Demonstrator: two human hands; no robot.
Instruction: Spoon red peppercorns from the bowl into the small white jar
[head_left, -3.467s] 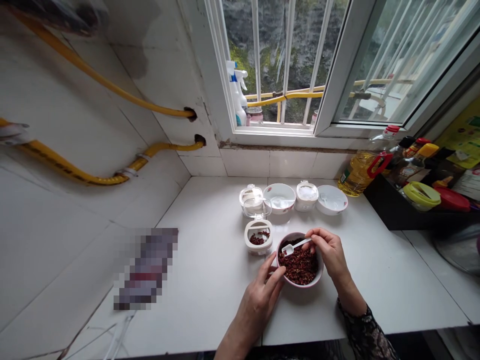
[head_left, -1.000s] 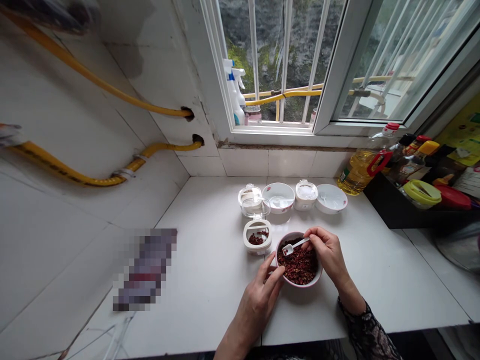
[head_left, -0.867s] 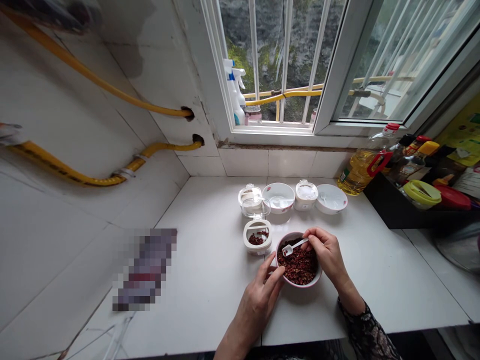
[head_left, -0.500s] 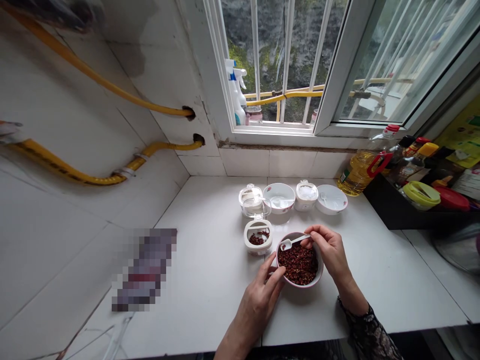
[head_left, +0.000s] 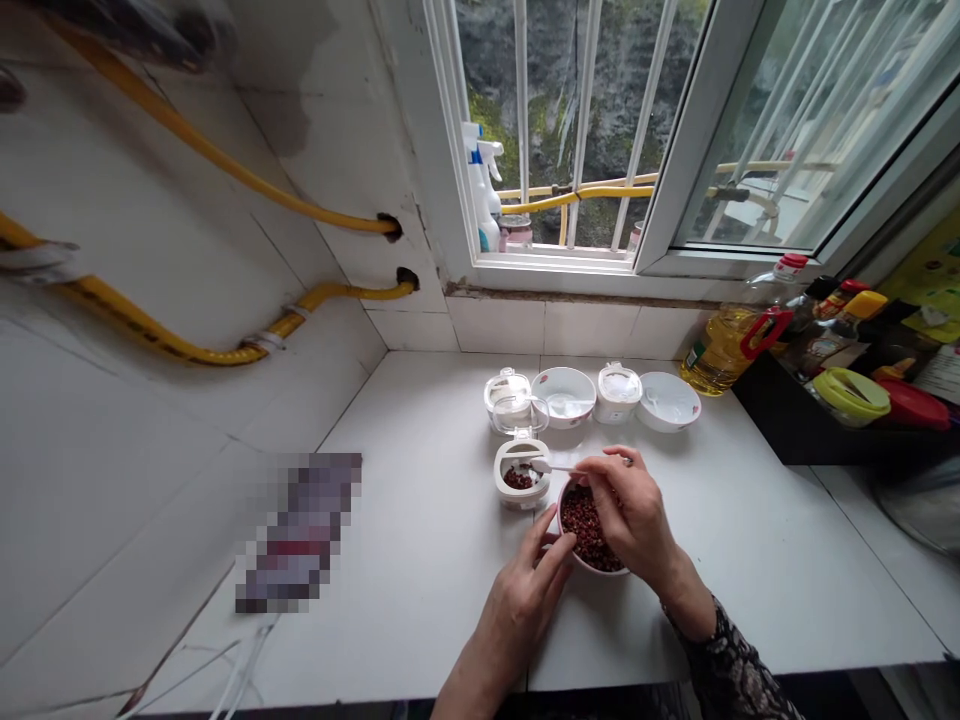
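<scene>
My right hand (head_left: pixel 626 505) pinches a small white spoon (head_left: pixel 559 467) by its handle. The spoon's bowl is over the opening of a white seasoning jar (head_left: pixel 523 505), whose clear lid (head_left: pixel 517 412) stands flipped up. Dark red peppercorns (head_left: pixel 519 478) lie inside that jar. Just right of it stands a pink-rimmed bowl (head_left: pixel 562 500) full of the same peppercorns, partly covered by my right hand. My left hand (head_left: pixel 529 585) grips this bowl at its left side, thumb and fingers against the rim.
Behind stand a white jar (head_left: pixel 506 385), a flowered bowl (head_left: pixel 551 385), another lidded jar (head_left: pixel 619 408) and a second white bowl (head_left: pixel 670 425). An oil bottle (head_left: pixel 716 350) and a black box (head_left: pixel 772 425) of condiments are at right. A yellow pipe (head_left: pixel 180 350) runs along the left wall.
My right hand has carried the spoon left, from above the peppercorn bowl to the open jar's mouth. My left hand keeps its hold on the bowl. The view has shifted slightly.
</scene>
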